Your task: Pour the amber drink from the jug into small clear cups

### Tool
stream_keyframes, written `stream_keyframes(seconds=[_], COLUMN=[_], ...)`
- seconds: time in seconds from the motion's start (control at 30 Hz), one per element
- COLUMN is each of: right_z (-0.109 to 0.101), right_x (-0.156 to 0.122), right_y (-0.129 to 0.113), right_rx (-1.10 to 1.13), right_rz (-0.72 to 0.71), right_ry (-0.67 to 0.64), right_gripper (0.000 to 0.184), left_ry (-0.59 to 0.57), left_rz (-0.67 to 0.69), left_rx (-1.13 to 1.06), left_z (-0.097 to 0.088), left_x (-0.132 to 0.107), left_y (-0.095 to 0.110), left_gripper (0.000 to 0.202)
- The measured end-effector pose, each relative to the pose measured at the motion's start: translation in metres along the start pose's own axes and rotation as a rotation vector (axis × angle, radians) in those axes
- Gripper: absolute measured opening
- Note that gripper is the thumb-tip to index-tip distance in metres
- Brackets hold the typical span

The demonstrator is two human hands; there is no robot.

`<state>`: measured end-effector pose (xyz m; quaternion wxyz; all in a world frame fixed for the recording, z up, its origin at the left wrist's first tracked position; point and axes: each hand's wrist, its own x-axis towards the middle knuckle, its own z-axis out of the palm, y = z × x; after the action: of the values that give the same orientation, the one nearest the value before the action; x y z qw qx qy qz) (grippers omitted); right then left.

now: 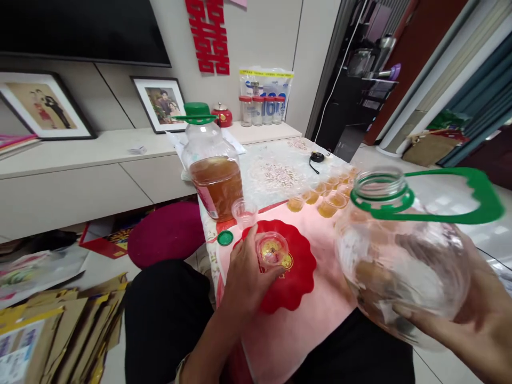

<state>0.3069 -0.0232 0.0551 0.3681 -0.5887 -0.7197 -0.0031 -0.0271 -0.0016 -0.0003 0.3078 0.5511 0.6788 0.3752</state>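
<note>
My left hand (pixel 245 274) is closed round a small clear plastic cup (pixel 272 249) that stands over a red scalloped plate (pixel 298 277). My right hand (pixel 468 325) grips the underside of a large clear plastic jug (pixel 400 256) with a green collar and handle (pixel 452 200). The jug has no cap, is tilted and looks almost empty. A second empty clear cup (pixel 245 212) stands just beyond the plate. A green cap (pixel 225 238) lies on the table left of the plate.
A second jug (pixel 212 165), half full of amber liquid and capped green, stands at the table's left edge (pixel 202 213). Several small cups of amber liquid (pixel 326 197) sit in rows. A low cabinet (pixel 80 176), a purple cushion (pixel 166 232) and cardboard (pixel 56 325) lie left.
</note>
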Motion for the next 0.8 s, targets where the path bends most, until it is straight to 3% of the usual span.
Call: stream_keyframes(seconds=[0.07,0.43,0.8], right_z=[-0.008,-0.024,-0.024], right_x=[0.0,0.022,0.044], right_y=[0.003,0.014,-0.008], right_rx=[-0.149,-0.352,-0.481], right_rz=[-0.078,-0.498,-0.664], right_ry=[-0.041,-0.206,-0.287], right_gripper=[0.102,0.088,0.087], left_ry=[0.024,0.06,0.063], left_rz=[0.003,0.067,0.085], left_rx=[0.034,0.067,0.061], left_z=[0.002,0.008,0.01], left_x=[0.0,-0.002,0.001], left_y=[0.0,-0.001,0.001], left_gripper=[0.094,0.068,0.068])
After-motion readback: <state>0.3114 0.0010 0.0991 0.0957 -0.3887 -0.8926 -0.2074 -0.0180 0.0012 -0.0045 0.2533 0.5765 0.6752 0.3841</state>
